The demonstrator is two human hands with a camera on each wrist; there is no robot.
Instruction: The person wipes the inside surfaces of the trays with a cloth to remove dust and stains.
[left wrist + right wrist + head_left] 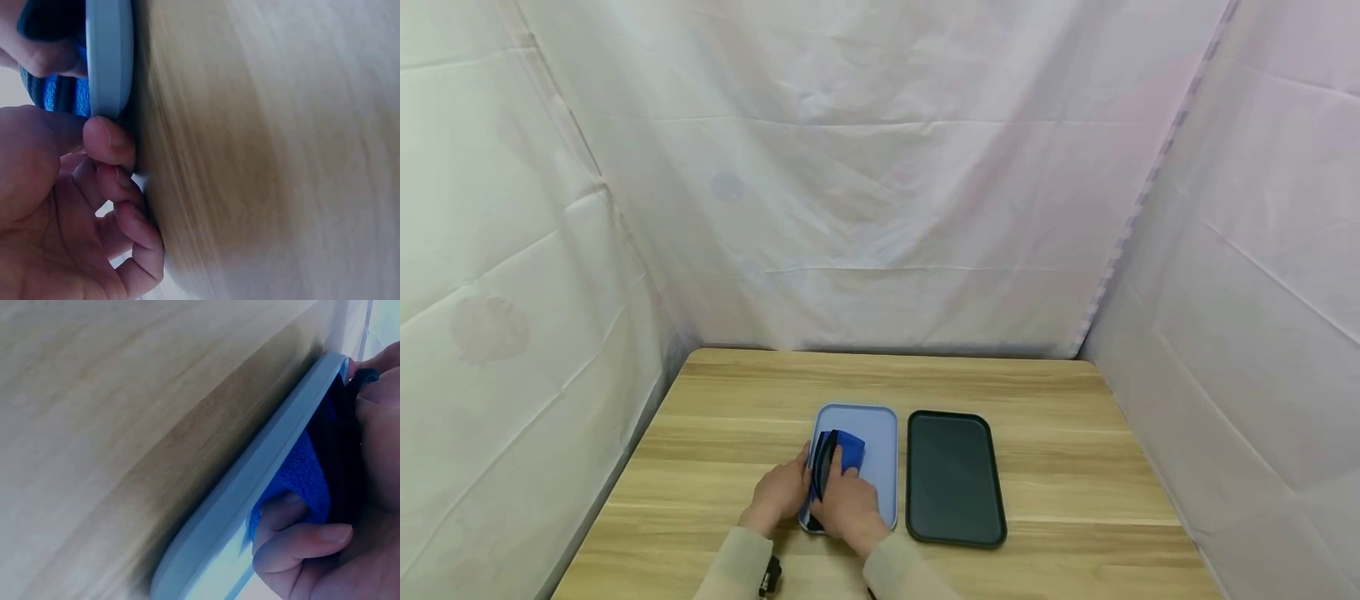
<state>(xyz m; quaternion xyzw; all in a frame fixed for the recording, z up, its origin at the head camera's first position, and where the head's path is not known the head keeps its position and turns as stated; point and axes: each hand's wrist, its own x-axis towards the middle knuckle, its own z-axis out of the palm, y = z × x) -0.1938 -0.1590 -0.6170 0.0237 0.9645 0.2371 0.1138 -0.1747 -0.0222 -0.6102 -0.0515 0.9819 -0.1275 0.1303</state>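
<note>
On the light blue tray [883, 492] lies a folded blue and black cloth item [852, 448], fuzzy where it is blue. My right hand [848, 504] is over it, index finger stretched along the black part, thumb and other fingers gripping its sides. In the right wrist view, curled fingers [294, 544] touch the blue fabric [300, 478]. At the tray's left side, my left hand [781, 490] pinches the rim. From the left wrist, fingertips [109, 142] show right at the tray edge [111, 62], the remaining fingers bent beside it on the table.
A dark green tray [953, 479] lies just right of the light blue one. Both rest on a wood-grain table [1060, 450]. White curtains [880, 200] hang behind the table and along both sides.
</note>
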